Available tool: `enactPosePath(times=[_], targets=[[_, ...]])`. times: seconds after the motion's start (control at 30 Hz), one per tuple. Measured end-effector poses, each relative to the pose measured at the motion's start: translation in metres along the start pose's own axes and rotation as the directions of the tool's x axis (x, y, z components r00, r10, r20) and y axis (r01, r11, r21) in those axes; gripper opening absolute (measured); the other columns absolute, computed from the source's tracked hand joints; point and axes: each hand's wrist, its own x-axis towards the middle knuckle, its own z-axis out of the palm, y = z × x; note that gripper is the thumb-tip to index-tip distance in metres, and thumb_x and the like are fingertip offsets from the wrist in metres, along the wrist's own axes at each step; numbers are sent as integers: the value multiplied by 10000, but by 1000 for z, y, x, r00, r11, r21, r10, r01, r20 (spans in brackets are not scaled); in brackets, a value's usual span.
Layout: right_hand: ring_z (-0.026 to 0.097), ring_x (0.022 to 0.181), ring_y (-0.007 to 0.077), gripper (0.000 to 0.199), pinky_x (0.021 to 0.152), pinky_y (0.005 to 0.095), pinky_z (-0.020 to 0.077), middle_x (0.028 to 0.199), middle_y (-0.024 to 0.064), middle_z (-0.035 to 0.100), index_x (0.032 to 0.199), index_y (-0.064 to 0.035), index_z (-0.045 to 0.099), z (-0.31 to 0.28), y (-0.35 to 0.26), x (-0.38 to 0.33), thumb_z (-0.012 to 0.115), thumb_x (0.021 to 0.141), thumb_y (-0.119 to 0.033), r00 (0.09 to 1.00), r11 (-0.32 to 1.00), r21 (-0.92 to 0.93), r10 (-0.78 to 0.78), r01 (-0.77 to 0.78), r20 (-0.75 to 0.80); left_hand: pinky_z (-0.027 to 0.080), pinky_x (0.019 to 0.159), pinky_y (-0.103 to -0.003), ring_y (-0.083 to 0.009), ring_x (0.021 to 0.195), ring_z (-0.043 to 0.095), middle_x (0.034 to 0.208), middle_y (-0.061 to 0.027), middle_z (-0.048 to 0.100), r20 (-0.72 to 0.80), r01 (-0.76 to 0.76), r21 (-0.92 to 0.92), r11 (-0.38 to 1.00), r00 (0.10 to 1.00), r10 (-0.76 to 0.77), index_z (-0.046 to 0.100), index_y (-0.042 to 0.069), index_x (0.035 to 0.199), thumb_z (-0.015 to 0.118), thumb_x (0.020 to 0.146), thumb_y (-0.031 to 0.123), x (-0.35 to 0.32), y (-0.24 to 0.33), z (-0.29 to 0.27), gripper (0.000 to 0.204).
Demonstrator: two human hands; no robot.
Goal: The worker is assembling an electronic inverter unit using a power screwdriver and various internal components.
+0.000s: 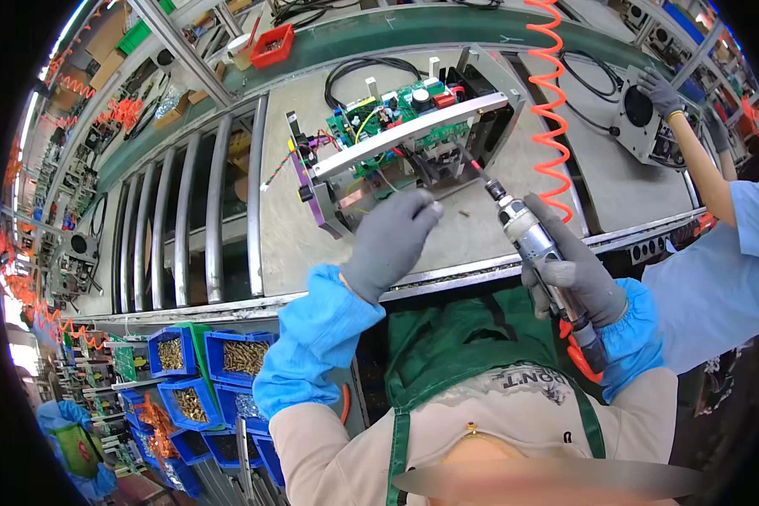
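Note:
My right hand (578, 274), in a grey glove, is wrapped round a silver air screwdriver (527, 232). The driver's bit points up and left at an open metal-framed unit (413, 135) with a green circuit board (449, 126). My left hand (392, 244), also gloved, is just in front of the unit's near side. Its fingers are curled together at the tips, and whatever they may hold is too small or hidden to make out. A small brass-coloured screw (465, 212) lies on the bench between my hands.
A coiled orange air hose (548, 110) hangs right of the unit. Steel rollers (215, 211) lie to the left. Blue bins (240, 354) of screws stand at lower left. A co-worker's gloved hand (656, 93) touches another unit (637, 114) at right. A red tray (272, 46) sits behind.

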Motion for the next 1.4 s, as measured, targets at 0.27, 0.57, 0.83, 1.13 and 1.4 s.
enactPosePath(times=[0.27, 0.57, 0.83, 1.13, 1.4], targets=[[600, 544, 159, 1049, 489, 299, 548, 832, 107, 582, 1521, -209, 129, -32, 55, 9, 704, 649, -309, 989, 989, 134, -49, 68, -139, 490, 751, -425, -311, 917, 596, 982, -100, 603, 281, 282, 114, 953, 911, -303, 635, 120, 1006, 579, 804, 100, -46, -30, 81, 210], [586, 545, 169, 1107, 506, 305, 546, 858, 119, 563, 1524, -197, 118, -47, 82, 3, 731, 607, -305, 989, 991, 131, 9, 11, -149, 503, 798, -416, -308, 973, 595, 1041, -105, 591, 270, 336, 117, 935, 895, -356, 643, 130, 1025, 586, 803, 96, 35, 7, 144, 232], [610, 567, 196, 1130, 523, 309, 544, 876, 127, 555, 1524, -201, 115, -51, 87, -4, 743, 586, -256, 996, 991, 131, -8, 19, -89, 513, 784, -390, -262, 995, 605, 1034, -123, 591, 267, 401, 163, 902, 862, -431, 626, 77, 1040, 566, 854, 86, 28, 5, 144, 196], [609, 759, 199, 1073, 685, 337, 556, 977, 129, 533, 1520, -183, 147, -50, 92, -1, 666, 599, 3, 977, 992, 92, 62, -82, 202, 512, 713, -232, -178, 934, 594, 1041, -111, 582, 369, 126, -915, -383, 647, -668, 547, -29, 1201, 517, 938, 18, -24, 17, 71, 269], [519, 882, 114, 980, 804, 279, 445, 1158, 42, 500, 1519, -141, 185, -44, 89, -1, 704, 694, -39, 941, 998, -63, 38, -18, 335, 466, 630, -183, -126, 838, 550, 1043, -105, 588, 364, 22, -868, -496, 706, -607, 560, -19, 1165, 546, 961, 144, -26, 19, 58, 261]])
